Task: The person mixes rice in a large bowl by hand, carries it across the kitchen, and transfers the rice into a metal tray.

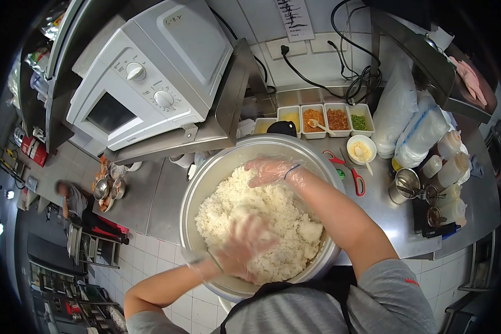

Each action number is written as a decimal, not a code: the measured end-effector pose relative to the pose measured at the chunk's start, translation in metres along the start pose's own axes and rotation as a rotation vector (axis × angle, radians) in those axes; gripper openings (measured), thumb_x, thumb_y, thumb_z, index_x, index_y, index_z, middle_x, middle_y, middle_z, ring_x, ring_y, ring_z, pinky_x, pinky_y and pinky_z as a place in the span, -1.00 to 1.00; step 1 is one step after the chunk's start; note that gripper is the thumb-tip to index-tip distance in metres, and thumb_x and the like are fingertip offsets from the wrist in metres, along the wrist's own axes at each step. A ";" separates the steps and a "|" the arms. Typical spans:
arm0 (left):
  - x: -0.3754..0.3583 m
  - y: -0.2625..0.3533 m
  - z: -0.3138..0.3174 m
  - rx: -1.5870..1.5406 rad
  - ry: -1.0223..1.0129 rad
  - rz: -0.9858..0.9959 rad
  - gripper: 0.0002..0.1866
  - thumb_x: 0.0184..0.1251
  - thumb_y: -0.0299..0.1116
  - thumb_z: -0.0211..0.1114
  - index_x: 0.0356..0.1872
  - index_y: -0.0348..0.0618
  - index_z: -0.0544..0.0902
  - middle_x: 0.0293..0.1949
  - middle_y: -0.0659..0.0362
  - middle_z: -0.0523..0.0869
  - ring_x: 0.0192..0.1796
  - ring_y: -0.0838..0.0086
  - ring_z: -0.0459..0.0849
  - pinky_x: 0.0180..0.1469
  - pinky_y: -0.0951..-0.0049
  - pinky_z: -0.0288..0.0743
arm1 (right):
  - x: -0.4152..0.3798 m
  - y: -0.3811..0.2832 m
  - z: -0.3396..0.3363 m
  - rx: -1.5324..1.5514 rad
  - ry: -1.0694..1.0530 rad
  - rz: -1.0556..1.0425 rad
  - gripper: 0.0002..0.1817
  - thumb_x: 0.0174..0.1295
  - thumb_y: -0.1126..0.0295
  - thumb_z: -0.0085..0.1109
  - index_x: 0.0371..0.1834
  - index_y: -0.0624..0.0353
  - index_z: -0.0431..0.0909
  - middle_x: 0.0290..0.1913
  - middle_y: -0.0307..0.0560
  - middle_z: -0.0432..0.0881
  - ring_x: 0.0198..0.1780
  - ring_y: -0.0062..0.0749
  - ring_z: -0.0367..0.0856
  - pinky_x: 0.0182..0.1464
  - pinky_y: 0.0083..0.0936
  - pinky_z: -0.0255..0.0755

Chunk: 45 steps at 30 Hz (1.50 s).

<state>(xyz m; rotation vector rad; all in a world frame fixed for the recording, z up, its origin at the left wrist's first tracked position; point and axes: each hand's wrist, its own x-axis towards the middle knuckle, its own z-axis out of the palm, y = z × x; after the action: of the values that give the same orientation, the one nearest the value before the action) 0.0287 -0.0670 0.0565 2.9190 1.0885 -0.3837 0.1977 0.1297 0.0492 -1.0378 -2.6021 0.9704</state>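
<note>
A large round metal pot in front of me holds a big mass of cooked white rice. Over the lower left of the rice is my left hand, in a clear plastic glove and blurred by motion. Its fingers look spread, with nothing visible in them. At the far side of the pot, my right hand rests against the rice, also in a clear glove held by a blue band at the wrist. Its fingers reach out to the left, loosely bent and apart.
A white microwave sits on a metal shelf at upper left. Behind the pot stand small trays of toppings. Red-handled scissors, a white bowl, a metal cup and bottles are rightward. Another person stands far left.
</note>
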 end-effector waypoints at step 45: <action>0.096 0.036 0.067 -0.354 -0.002 -0.026 -0.46 0.18 -0.22 0.24 0.24 0.11 0.39 0.32 -0.01 0.29 0.19 -0.05 0.42 0.21 0.06 0.35 | 0.002 0.005 0.000 -0.028 -0.013 -0.011 -0.34 0.02 -0.07 0.23 0.16 0.03 0.42 0.03 0.01 0.52 0.10 -0.13 0.48 0.13 -0.23 0.34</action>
<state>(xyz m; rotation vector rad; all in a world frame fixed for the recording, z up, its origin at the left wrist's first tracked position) 0.1067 -0.0390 -0.0332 2.5956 1.0694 -0.1723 0.1990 0.1341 0.0456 -1.0255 -2.6370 0.9441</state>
